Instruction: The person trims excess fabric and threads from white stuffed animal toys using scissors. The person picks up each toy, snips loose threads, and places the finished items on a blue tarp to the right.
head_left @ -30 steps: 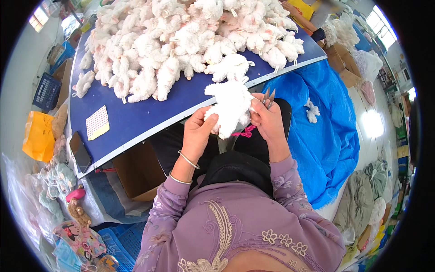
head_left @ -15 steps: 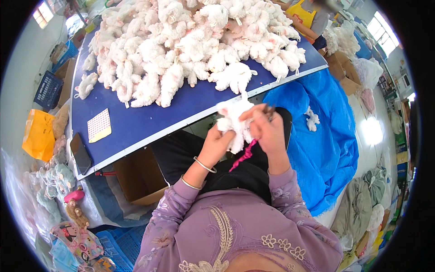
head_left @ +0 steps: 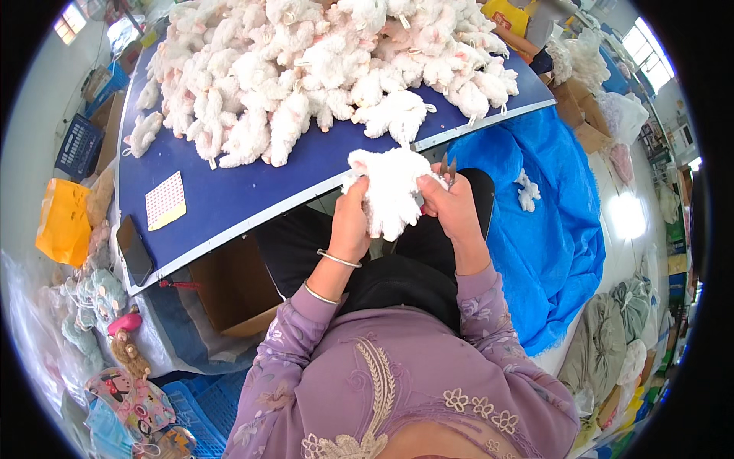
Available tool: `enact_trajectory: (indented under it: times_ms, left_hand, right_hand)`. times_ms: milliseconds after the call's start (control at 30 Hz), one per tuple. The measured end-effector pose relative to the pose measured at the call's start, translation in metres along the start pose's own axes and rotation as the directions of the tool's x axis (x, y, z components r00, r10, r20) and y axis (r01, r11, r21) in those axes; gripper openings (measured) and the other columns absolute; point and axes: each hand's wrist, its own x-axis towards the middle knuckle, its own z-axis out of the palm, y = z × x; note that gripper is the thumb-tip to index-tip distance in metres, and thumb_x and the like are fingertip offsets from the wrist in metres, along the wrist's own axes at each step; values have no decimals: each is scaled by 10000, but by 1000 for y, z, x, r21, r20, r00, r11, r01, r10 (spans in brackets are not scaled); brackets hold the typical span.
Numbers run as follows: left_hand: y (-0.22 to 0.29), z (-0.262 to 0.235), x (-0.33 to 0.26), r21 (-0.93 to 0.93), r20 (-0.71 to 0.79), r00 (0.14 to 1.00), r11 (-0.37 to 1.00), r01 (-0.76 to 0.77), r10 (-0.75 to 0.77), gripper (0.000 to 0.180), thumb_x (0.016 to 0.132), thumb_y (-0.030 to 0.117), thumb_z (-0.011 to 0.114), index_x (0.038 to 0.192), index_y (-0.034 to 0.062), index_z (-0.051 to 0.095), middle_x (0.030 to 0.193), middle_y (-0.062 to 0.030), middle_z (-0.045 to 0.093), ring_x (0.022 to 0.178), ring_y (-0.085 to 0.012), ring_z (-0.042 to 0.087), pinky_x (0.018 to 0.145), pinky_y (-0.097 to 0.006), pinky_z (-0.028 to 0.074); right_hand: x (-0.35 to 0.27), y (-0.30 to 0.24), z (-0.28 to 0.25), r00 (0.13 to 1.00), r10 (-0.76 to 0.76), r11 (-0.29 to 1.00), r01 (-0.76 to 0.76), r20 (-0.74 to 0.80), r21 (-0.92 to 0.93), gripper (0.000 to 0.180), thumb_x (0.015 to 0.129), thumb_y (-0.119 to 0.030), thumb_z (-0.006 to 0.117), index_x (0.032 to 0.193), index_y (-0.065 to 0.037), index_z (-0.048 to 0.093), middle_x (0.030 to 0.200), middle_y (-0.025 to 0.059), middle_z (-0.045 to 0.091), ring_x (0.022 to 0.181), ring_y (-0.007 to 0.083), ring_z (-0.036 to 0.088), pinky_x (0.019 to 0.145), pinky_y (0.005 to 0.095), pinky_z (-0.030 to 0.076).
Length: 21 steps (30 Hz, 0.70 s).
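Observation:
A white plush toy (head_left: 391,195) is stretched out over my lap, just off the table's near edge. My left hand (head_left: 352,218) pinches its left side. Its right side is gripped between the thumb and fingers of my right hand (head_left: 453,208). A pair of small scissors (head_left: 449,166) also sits in that right hand, blades pointing up and away from me. Some pink material shows beside the right fingers, mostly hidden. Beyond the toy, a large heap of similar white plush toys (head_left: 267,73) covers the far part of the blue table (head_left: 229,187).
A sheet of small stickers (head_left: 165,200) and a dark phone (head_left: 135,251) lie on the table's left. Blue sheeting (head_left: 547,260) spreads at the right with one white toy (head_left: 527,191) on it. An open cardboard box (head_left: 237,287) stands under the table. Another person's arm (head_left: 516,42) shows far right.
My hands have moved apart and the toy is now spread between them. The scissor blades have come into clearer view; the dangling pink strip is mostly out of sight.

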Motion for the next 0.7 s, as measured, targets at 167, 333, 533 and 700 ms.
enact_trajectory:
  times_ms: [167, 333, 533, 700]
  left_hand:
    - [1, -1, 1, -118, 83, 995, 992, -45, 55, 417, 990, 305, 405, 1180, -48, 521, 1099, -110, 623, 946, -180, 628, 765, -305, 506]
    - [22, -2, -1, 67, 161, 987, 997, -27, 15, 638, 997, 504, 203, 1268, 4, 495, 1157, -102, 594, 1047, -177, 567, 833, -309, 488]
    - [8, -3, -3, 349, 145, 975, 914, -209, 168, 322, 963, 229, 538, 1177, -7, 578, 1005, -32, 630, 832, -70, 564, 715, -211, 465]
    - [7, -6, 1, 309, 155, 928, 875, -373, 340, 113, 882, 10, 589, 993, 28, 591, 864, 12, 591, 720, -49, 539, 666, -201, 454]
  right_hand:
    - [2, 7, -4, 1000, -11, 994, 12, -17, 111, 142, 911, -168, 617, 867, -56, 542, 616, -38, 478, 456, 18, 345, 424, 198, 282]
    - [6, -2, -15, 998, 21, 995, -14, -65, 103, 150, 905, -179, 630, 894, -41, 572, 654, -9, 559, 460, 12, 373, 424, 189, 283]
    - [7, 4, -15, 998, 11, 995, -5, -64, 95, 182, 914, -214, 625, 923, -37, 582, 670, 7, 579, 461, 12, 382, 425, 184, 299]
    - [11, 5, -20, 991, -44, 993, 57, -124, 100, 193, 924, -221, 606, 933, -30, 585, 676, 11, 581, 468, 20, 392, 431, 190, 314]
